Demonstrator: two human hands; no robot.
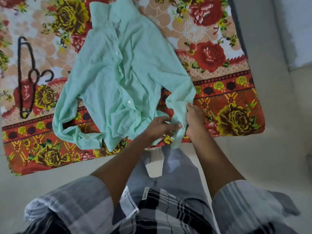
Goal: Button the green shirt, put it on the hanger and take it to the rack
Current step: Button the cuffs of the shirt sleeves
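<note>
Under both hands (177, 125), shirt hem (177, 137) half-hidden

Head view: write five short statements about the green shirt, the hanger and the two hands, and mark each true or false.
1. The pale green button-up shirt lies spread on the floral red, yellow and peach bedsheet. True.
2. The dark plastic hanger is already inside the shirt. False: it lies on the bedsheet to the left of the shirt, apart from it.
3. Both hands grip fabric at the shirt's lower edge. True: the left hand and the right hand both hold it there.
4. The right hand holds the hanger. False: it holds shirt fabric.
5. The shirt's collar points toward the person. False: the collar lies at the far end, the hem nearest the person.
</note>
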